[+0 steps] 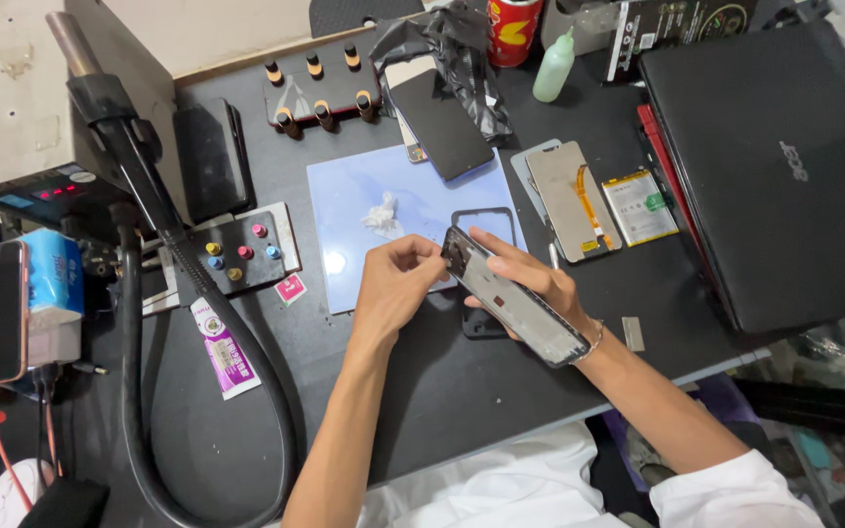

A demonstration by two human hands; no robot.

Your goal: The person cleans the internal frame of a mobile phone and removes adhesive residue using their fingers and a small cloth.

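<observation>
The phone frame (515, 308), a stripped dark shell with its inner side up, sits tilted above the near middle of the black bench (422, 391), its long axis running from about ten o'clock to four o'clock. The right hand (530, 284) lies under and behind it, fingers wrapped along the far edge and clamped on the shell. The left hand (393, 284) comes in from eight o'clock, its thumb and forefinger pinched together at the frame's upper corner; what they grip there is too small to tell. Directly beneath the frame lies a black phone case (484, 223), partly on a pale blue work mat (364, 254) that spreads toward eleven o'clock and carries a crumpled white tissue (381, 215). At two o'clock rest a detached screen panel with an orange flex cable (571, 200) and a flat battery (641, 206). A closed black laptop (775, 166) fills the three o'clock side. At nine o'clock stands a small block with coloured knobs (240, 252).
</observation>
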